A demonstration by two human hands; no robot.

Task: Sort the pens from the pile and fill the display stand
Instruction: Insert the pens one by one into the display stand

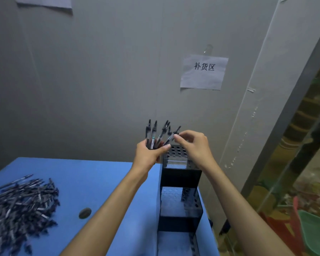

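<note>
Left grip: left hand curled round a fanned bunch of pens.
Right grip: right hand pinching one pen from it.
Where: above display stand, counter's right edge; pile at left edge.
Risk: loosened bunch may spill.

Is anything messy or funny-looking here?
Only the jumbled pile of dark pens on the blue table looks messy. A dark oval spot lies beside it; I cannot tell what it is. The black perforated display stand stands upright.

1 head-worn view looks forward and down, close over the blue table, edges perhaps warped.
</note>
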